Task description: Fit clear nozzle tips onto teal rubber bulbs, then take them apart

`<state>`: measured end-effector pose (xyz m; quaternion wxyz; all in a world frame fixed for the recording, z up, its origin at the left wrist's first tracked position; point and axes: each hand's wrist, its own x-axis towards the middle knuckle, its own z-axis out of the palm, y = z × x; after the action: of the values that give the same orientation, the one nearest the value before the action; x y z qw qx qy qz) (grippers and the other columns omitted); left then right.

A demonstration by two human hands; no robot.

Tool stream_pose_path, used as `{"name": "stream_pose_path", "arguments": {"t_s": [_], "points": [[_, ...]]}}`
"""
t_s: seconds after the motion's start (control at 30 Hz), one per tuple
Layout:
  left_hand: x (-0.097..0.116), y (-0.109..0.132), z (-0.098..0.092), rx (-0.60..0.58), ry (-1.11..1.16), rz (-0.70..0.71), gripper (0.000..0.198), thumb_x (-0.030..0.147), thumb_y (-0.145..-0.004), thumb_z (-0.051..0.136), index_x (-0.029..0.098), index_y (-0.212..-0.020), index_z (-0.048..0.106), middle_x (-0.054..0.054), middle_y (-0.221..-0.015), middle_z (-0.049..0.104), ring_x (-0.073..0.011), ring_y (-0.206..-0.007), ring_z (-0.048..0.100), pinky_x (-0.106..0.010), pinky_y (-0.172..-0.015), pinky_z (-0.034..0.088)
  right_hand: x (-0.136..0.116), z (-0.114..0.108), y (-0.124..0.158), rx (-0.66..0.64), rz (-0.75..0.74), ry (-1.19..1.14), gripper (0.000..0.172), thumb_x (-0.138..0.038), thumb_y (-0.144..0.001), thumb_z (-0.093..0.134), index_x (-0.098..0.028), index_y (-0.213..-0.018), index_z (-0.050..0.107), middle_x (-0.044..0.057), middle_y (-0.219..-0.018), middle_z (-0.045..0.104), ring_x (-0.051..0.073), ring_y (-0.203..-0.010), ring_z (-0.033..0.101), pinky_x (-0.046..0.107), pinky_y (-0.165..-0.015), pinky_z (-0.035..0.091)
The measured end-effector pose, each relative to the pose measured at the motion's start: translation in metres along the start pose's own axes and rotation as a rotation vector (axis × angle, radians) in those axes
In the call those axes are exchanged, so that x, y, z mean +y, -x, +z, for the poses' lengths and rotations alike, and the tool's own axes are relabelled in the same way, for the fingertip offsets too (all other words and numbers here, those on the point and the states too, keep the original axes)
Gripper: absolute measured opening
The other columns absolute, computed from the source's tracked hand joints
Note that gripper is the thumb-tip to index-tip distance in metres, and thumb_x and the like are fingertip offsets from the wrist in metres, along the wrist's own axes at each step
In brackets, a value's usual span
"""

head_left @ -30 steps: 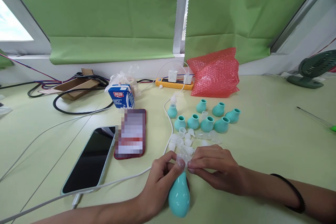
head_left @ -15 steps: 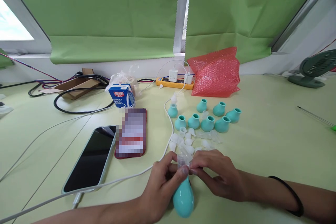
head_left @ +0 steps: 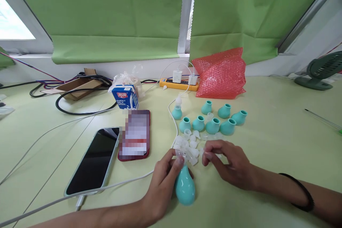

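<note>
My left hand (head_left: pixel 167 180) is closed around the neck of a glossy teal squeeze bulb (head_left: pixel 185 187), its round end pointing toward me. A clear plastic collar (head_left: pixel 180 154) shows at the neck, between finger and thumb. My right hand (head_left: pixel 227 162) is off the bulb, over the table to its right. Its fingers are curled with thumb and forefinger together; whatever may be between them is too small or hidden to make out. Between and beyond the hands lie small translucent plastic caps (head_left: pixel 193 144) and a clear tube (head_left: pixel 211 136).
Several teal bulbs (head_left: pixel 213 126) stand behind the clear parts; one bulb (head_left: pixel 176 112) has a translucent top. Two phones, one black-screened (head_left: pixel 93 162) and one red-cased (head_left: pixel 135 135), lie left. A white cable (head_left: pixel 128 180) crosses near my left hand. Red bubble wrap (head_left: pixel 221 74) sits behind.
My right hand has come away from the bulb's neck and moved right and slightly up. The bulb in my left hand has shifted a little toward the back.
</note>
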<state>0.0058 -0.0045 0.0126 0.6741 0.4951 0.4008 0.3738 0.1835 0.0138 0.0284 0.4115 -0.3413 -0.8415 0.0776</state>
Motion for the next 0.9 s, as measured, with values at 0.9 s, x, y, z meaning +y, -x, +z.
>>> {"name": "stream_pose_path", "arguments": {"t_s": [0.9], "points": [[-0.005,0.000,0.002,-0.054,-0.523,0.318,0.023,0.034,-0.065,0.064,0.012,-0.067,0.056,-0.002,-0.063,0.054,-0.0119,-0.060,0.049,-0.022,-0.056,0.038,-0.016,-0.014,-0.005,-0.504,0.065,-0.022,0.035,-0.042,-0.084,0.035,-0.013,-0.080,0.054,0.001,-0.059,0.054,0.009,-0.050,0.044,0.021,-0.049,0.032]]}}
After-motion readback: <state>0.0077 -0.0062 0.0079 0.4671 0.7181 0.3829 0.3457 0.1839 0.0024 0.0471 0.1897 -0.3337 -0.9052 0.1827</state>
